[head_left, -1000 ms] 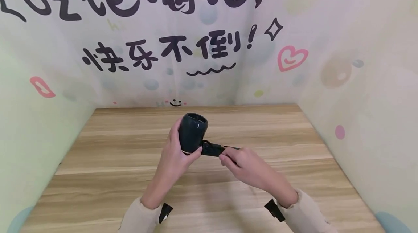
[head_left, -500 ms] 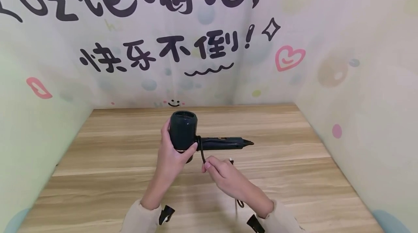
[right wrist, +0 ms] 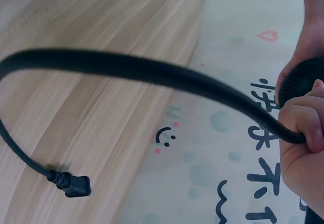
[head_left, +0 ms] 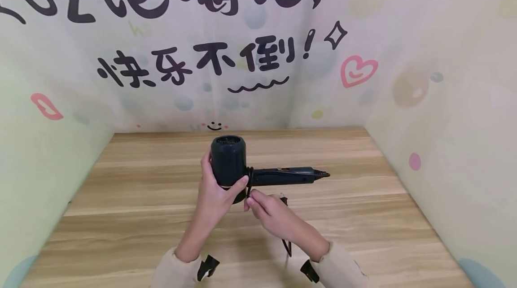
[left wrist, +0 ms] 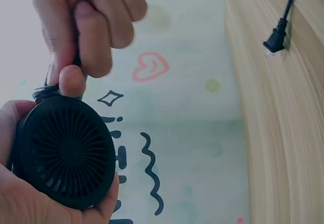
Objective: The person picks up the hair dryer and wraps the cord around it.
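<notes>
A dark hair dryer (head_left: 228, 160) is held up over the table, its handle (head_left: 286, 176) pointing right. My left hand (head_left: 215, 198) grips the barrel, thumb across its near side; the left wrist view shows the round slotted end (left wrist: 71, 153) between fingers and thumb. My right hand (head_left: 274, 214) pinches the black power cord (right wrist: 152, 72) just below where it wraps around the handle's base. From that hand the cord loops away to a plug (right wrist: 76, 185), which dangles free in both wrist views.
The wooden table (head_left: 141, 216) lies beneath both hands. Behind it hangs a pale printed cloth (head_left: 258, 104) with dark lettering, and similar pale walls rise on both sides. Black straps (head_left: 208, 268) sit at the cuffs.
My right hand has left the handle, moved left and down, and now holds the cord close to the handle's base. The dryer has turned, and its handle is now fully visible.
</notes>
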`<state>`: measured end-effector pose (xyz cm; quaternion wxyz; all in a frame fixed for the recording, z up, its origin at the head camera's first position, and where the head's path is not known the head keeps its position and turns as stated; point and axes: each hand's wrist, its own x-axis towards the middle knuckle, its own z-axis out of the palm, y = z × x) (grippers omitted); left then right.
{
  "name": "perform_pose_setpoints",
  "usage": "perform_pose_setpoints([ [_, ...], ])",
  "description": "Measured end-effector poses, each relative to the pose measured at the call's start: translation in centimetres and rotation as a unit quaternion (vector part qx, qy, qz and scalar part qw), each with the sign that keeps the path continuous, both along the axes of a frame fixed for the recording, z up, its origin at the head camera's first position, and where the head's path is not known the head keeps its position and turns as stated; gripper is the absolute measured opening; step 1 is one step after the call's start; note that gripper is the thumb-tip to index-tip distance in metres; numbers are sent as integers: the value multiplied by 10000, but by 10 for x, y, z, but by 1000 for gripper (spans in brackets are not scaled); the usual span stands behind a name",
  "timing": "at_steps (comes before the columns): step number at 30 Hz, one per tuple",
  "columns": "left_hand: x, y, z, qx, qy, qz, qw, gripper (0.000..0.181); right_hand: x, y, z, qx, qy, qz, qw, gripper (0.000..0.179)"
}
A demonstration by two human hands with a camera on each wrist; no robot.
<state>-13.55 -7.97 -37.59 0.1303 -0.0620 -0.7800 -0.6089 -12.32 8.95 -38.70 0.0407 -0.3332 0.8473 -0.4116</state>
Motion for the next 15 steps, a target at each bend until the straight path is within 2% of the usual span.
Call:
perform_pose_setpoints([
  [3, 2, -1, 3, 191, -13, -124, 9997, 90, -4, 0, -1, 64, 30, -35, 10000, 23],
  [6, 4, -2, 6, 360, -136, -214, 9990, 89, -8, 3, -3, 118, 241, -45, 9996, 24],
  [10, 6, -3, 8, 446, -325, -329, 9979, 87, -13, 7, -6, 299, 828, -102, 9961, 21],
  [15, 8, -3, 10, 361, -508, -536, 9966, 90, -19, 18, -10, 572, 1464, -302, 9871, 18],
])
